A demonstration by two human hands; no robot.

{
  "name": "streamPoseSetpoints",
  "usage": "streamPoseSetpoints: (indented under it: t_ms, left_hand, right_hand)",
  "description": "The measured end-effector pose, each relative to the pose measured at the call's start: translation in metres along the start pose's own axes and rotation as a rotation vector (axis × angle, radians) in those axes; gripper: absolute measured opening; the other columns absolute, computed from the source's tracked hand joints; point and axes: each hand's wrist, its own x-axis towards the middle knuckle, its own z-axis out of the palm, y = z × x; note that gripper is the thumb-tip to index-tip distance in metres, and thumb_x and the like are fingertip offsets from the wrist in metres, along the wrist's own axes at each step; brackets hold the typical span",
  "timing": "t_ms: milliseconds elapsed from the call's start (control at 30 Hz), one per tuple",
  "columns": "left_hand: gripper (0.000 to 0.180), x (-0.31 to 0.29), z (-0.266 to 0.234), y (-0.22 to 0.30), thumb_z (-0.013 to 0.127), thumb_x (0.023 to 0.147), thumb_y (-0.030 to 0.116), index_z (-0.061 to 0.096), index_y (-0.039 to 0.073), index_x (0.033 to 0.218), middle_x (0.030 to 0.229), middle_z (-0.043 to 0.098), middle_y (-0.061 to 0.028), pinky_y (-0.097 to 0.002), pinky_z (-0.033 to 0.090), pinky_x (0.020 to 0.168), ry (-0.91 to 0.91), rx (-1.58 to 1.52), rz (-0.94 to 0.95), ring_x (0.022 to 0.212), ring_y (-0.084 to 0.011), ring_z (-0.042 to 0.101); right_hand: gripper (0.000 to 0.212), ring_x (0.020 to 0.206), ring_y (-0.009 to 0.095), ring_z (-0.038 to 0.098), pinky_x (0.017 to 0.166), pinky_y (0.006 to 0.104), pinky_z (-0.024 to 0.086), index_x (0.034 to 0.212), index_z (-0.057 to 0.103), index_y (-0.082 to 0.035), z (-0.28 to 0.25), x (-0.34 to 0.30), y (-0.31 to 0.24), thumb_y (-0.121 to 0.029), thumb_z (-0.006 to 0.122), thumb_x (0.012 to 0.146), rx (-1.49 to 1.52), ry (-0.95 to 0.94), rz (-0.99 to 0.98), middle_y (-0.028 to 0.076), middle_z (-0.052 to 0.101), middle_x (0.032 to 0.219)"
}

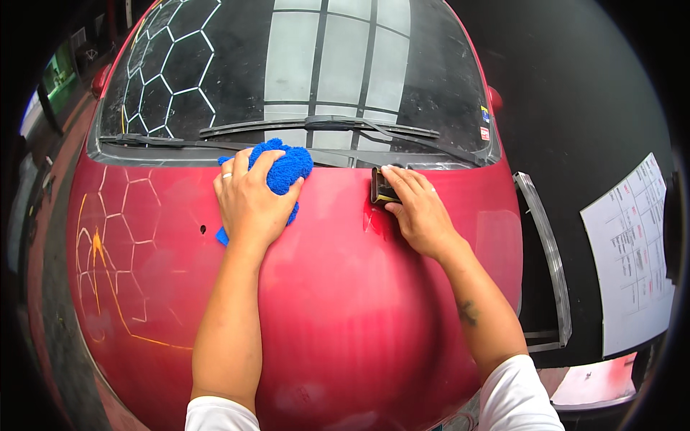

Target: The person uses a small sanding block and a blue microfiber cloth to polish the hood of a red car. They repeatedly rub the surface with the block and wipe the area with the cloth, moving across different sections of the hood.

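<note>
A red car hood (338,309) fills the space under my arms. My left hand (251,194) is closed over a bunched blue microfiber cloth (289,169) and presses it on the hood near the windshield. To the right, my right hand (417,205) grips a small dark block (378,188), its flat edge set against the hood just below the windshield. The block's underside is hidden. Beside it, a glossy, wet-looking deeper red patch (375,220) shows on the paint. Pale hazy areas mark other parts of the hood.
Beyond the hood rises the windshield (237,79), reflecting lights, with wipers (316,123) along its base. A small dark hole (203,229) pierces the hood at left. On the right stand a metal frame (546,251) and a white printed sheet (629,258) by a black wall.
</note>
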Motion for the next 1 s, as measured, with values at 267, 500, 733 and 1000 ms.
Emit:
streamPoseSetpoints:
  t_ms: [267,500,733,1000]
  left_hand:
    - [0.050,0.004,0.005,0.001,0.101,0.088,0.041,0.087,0.025,0.133,0.149,0.073,-0.0098,-0.0531,0.048,0.121,0.013,0.011,-0.012,0.143,-0.0371,0.064]
    - [0.050,0.004,0.003,0.004,0.101,0.089,0.042,0.087,0.025,0.134,0.149,0.073,-0.0086,-0.0525,0.048,0.123,0.004,0.016,-0.018,0.144,-0.0363,0.064]
    - [0.049,0.004,0.006,0.003,0.101,0.088,0.042,0.087,0.025,0.132,0.150,0.074,-0.0102,-0.0525,0.049,0.122,0.020,0.028,-0.017,0.143,-0.0370,0.065]
    - [0.051,0.004,0.004,0.004,0.101,0.088,0.042,0.087,0.024,0.134,0.149,0.073,-0.0099,-0.0527,0.049,0.122,0.016,0.029,-0.016,0.143,-0.0374,0.064]
  right_hand:
    - [0.060,0.167,0.039,0.051,0.140,0.0612,0.039,0.174,0.059,-0.013,0.003,0.020,0.015,-0.018,0.071,0.116,-0.132,-0.144,-0.031,0.013,0.058,0.180]
    - [0.062,0.170,0.038,0.049,0.140,0.0632,0.038,0.176,0.057,-0.017,-0.002,0.018,0.019,-0.019,0.071,0.116,-0.130,-0.144,-0.094,0.011,0.058,0.181]
    - [0.059,0.168,0.039,0.049,0.141,0.0642,0.036,0.175,0.059,-0.016,0.004,0.020,0.017,-0.019,0.069,0.117,-0.099,-0.141,-0.066,0.013,0.057,0.180]
    - [0.058,0.165,0.040,0.052,0.139,0.0631,0.039,0.172,0.062,-0.013,0.001,0.014,-0.005,-0.017,0.072,0.115,-0.168,-0.125,-0.017,0.015,0.060,0.176]
